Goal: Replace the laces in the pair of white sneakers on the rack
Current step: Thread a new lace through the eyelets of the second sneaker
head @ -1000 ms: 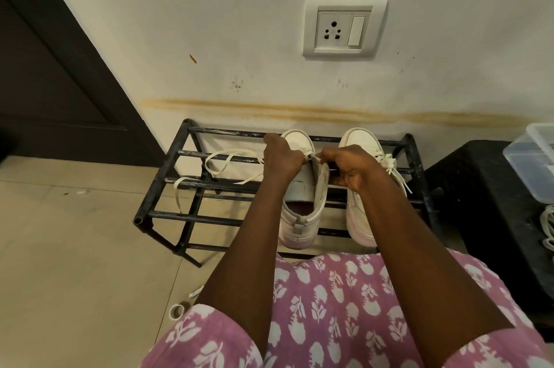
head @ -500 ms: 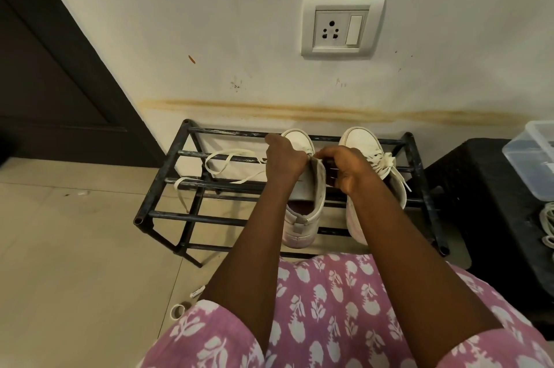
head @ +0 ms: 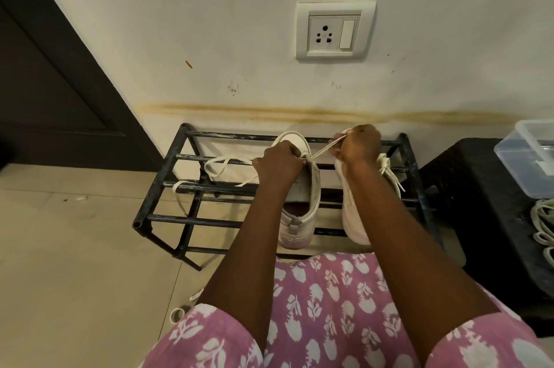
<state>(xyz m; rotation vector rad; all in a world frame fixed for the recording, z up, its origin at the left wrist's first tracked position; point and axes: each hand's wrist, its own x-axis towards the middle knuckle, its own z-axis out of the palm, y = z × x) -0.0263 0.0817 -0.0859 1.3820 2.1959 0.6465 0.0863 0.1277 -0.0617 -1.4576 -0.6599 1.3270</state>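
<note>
taut lace (head: 322,152) between left hand (head: 278,164) and right hand (head: 360,144), over sneaker (head: 313,191)

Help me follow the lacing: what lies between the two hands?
In the head view, a taut stretch of lace spans the gap, running from the sneaker gripped by the left hand up to the right hand, which pinches it.
</note>
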